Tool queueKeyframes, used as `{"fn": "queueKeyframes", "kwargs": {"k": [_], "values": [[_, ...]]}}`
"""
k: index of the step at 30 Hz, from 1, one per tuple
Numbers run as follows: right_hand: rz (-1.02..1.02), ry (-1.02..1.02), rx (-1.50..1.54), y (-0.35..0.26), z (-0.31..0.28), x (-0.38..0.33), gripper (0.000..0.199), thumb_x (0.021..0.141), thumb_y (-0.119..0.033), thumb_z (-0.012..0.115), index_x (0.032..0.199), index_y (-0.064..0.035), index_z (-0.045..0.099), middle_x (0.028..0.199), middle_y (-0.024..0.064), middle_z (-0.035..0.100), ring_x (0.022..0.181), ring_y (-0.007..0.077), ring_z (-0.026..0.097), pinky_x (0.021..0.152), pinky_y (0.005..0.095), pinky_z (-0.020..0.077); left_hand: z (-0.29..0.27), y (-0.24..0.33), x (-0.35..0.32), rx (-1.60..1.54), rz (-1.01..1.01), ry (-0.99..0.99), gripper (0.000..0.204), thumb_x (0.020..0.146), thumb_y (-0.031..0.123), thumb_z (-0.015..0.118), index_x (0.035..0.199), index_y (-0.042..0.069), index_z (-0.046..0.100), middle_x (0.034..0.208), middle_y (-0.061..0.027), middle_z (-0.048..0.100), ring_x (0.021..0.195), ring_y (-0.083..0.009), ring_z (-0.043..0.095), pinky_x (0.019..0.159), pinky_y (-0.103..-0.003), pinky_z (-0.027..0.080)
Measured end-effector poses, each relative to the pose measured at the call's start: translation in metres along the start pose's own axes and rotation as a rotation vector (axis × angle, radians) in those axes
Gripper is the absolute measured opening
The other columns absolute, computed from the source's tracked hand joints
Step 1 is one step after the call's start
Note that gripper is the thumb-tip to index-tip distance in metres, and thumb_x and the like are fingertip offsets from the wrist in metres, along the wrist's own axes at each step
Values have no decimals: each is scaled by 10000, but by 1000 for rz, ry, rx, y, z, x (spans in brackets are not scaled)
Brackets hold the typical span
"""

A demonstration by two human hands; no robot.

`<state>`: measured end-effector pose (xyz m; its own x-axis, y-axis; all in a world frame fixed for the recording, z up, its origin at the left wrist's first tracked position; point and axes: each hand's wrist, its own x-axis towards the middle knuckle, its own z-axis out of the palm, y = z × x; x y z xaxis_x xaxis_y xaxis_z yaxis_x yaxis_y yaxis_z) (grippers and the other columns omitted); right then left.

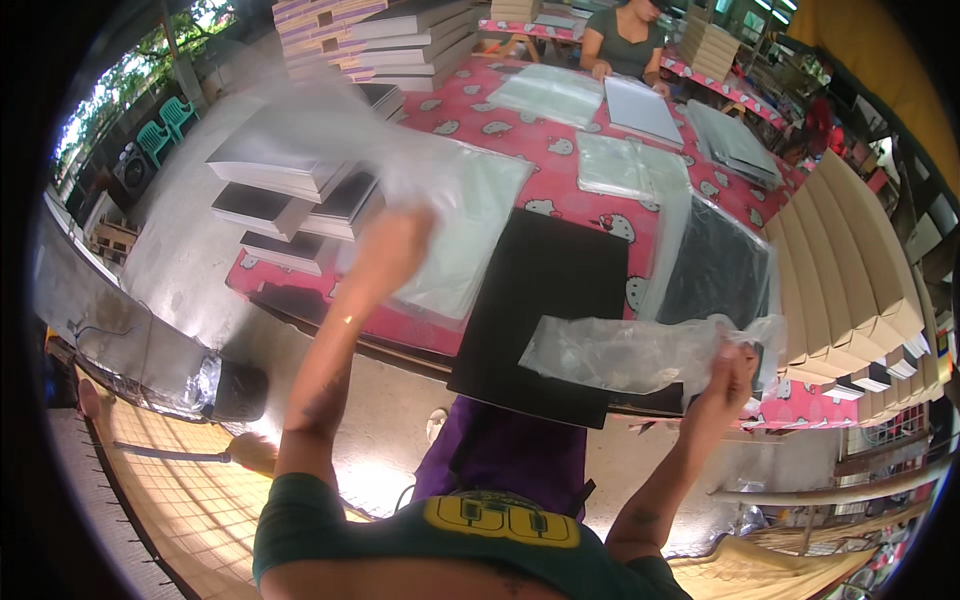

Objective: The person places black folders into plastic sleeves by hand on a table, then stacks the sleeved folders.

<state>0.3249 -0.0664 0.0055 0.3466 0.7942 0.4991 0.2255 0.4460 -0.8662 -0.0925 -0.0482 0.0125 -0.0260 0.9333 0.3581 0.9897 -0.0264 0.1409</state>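
Note:
My left hand (395, 245) is raised over the table's left side, smeared by motion. A blurred sheet of clear plastic (330, 125) trails up and away from its fingers. Low at the right, my right hand (735, 370) has its fingers closed on a crumpled clear plastic bag (620, 352). That bag stretches leftward across a flat black book (545, 300), which overhangs the table's near edge. Just beyond my right hand lies another black book (718, 262) inside clear plastic. A pile of clear plastic sleeves (475, 215) rests left of the bare black book.
Stacked dark-covered books (285, 185) stand at the left, with taller book stacks (415, 45) behind. Brown cardboard boxes (835, 270) line the right edge. More plastic sleeves (550, 92) lie on the pink patterned tablecloth (500, 128). Across the table, a person (625, 40) handles a white-topped stack (642, 108).

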Motion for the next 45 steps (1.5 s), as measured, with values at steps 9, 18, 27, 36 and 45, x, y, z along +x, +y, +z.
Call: {"fn": "queueKeyframes", "kwargs": {"k": [9, 18, 27, 36, 45], "values": [[561, -438, 463, 3, 91, -76, 76, 913, -103, 599, 918, -32, 626, 826, -7, 610, 721, 47, 527, 674, 209, 432, 38, 148, -43, -1362, 42, -239, 177, 915, 152, 621, 940, -23, 625, 841, -8, 613, 743, -32, 510, 617, -208, 425], [488, -317, 1109, 22, 85, -93, 241, 839, -139, 711, 842, -96, 474, 847, -6, 561, 808, 91, 598, 701, 234, 483, 30, 149, -44, -1160, -58, 7, 198, 933, 147, 591, 811, -8, 575, 675, 20, 564, 637, -28, 485, 573, -212, 408], [520, -555, 980, -1, 60, -69, 537, 831, -167, 684, 1264, -94, 376, 906, 36, 573, 864, 167, 603, 771, 300, 523, 21, 130, -68, -516, 553, 283, 242, 677, -86, 621, 887, 32, 600, 944, -161, 491, 888, -313, 542, 691, -369, 477], [-386, -1516, 172, -79, 56, -18, 267, 881, -295, 612, 966, -46, 659, 907, 124, 626, 797, 295, 618, 690, 395, 487, -25, 128, -48, -425, 736, -27, 237, 591, 37, 694, 823, 16, 651, 962, -165, 574, 871, -304, 594, 982, -449, 393], [-226, -1167, -620, 7, -22, 26, 476, 775, -507, 655, 821, -35, 704, 1002, 138, 578, 1002, 306, 561, 818, 432, 464, -24, 65, -48, -940, 409, -38, 307, 854, 312, 614, 786, 17, 564, 834, -85, 589, 759, -242, 595, 803, -481, 439]]}}
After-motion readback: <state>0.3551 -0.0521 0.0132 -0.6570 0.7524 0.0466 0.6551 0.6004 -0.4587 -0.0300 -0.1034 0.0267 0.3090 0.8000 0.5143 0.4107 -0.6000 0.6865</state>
